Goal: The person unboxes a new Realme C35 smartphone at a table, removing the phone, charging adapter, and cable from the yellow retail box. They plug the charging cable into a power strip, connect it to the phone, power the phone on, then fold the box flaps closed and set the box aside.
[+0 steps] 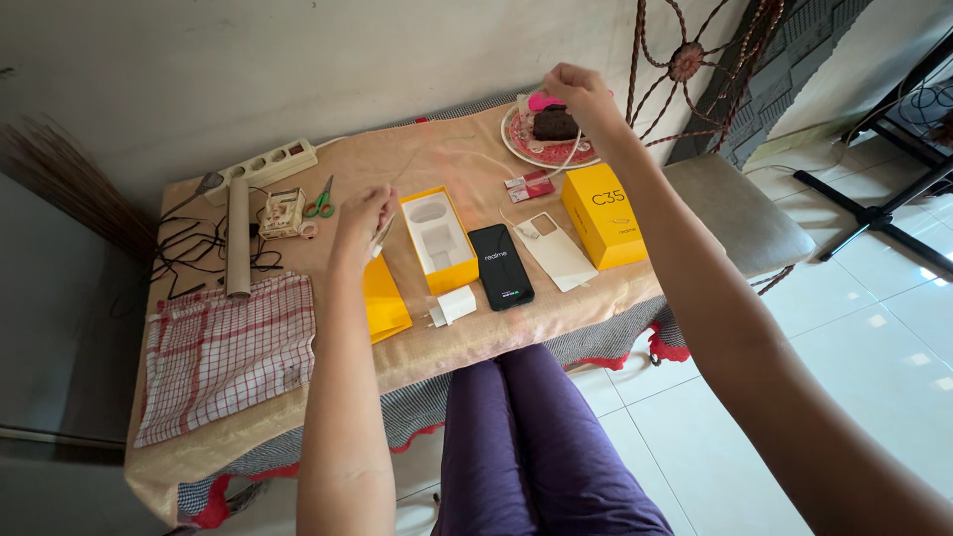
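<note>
Near the frame's centre the left hand [363, 220] is pinching one end of a thin white cable [568, 157] while the right hand [579, 92], upper right, is closing on the other, drawing it taut above the open yellow box [438, 240] and black phone [499, 265], apparently to straighten it.
</note>
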